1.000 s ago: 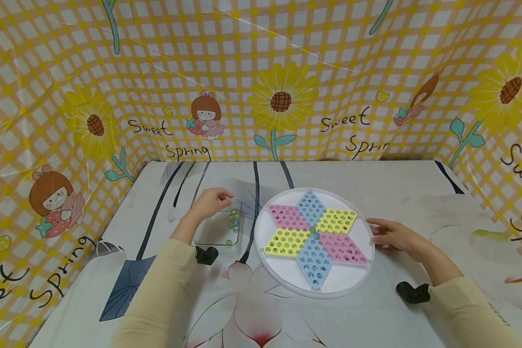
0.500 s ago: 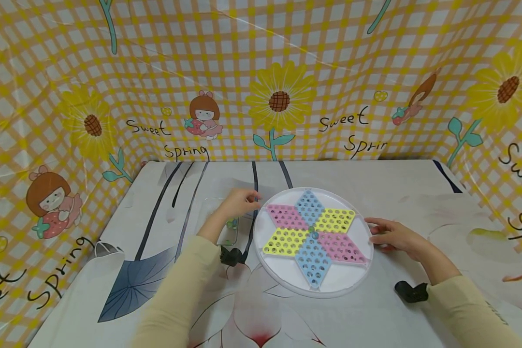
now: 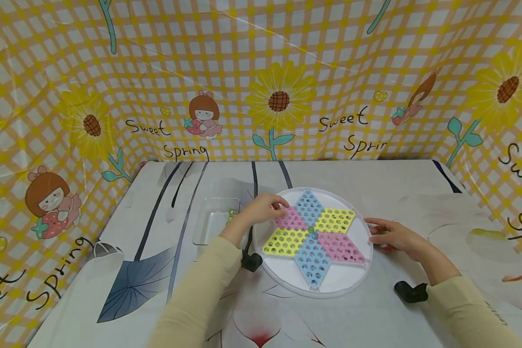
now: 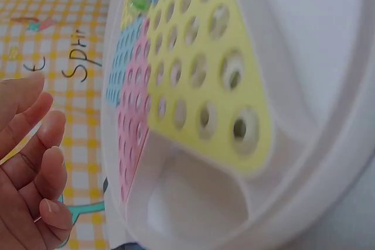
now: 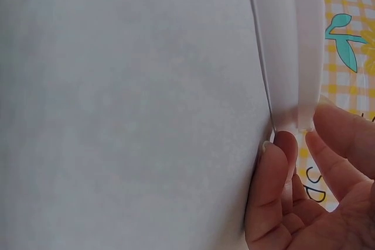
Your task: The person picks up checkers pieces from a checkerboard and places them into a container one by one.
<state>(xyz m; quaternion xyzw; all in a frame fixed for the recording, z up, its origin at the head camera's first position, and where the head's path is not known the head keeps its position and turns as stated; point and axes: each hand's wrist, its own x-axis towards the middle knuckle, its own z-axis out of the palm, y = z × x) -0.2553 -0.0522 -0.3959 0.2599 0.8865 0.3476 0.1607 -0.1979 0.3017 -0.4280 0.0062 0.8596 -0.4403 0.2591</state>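
A round white Chinese checkers board (image 3: 269, 270) lies on the table, its star of holes coloured pink, yellow and blue. Near its centre sit a green marble (image 4: 139, 4) and a bluish marble (image 3: 315, 236). My left hand (image 3: 264, 209) is over the far left pink point, fingers bent toward the thumb; I cannot tell whether a marble is between the fingertips. At the right edge, my right hand (image 3: 396, 237) holds the board's rim, thumb on one side and fingertips against the other, as the right wrist view shows.
Left of the board stands a clear plastic box (image 3: 202, 232) with several marbles (image 3: 232, 212), partly hidden behind the left forearm. A white floral cloth (image 3: 352, 319) covers the table. A yellow checked cloth (image 3: 239, 63) hangs behind and at both sides.
My left hand has moved right, from the clear box's far edge to over the board's pink point. The right hand has stayed at the rim.
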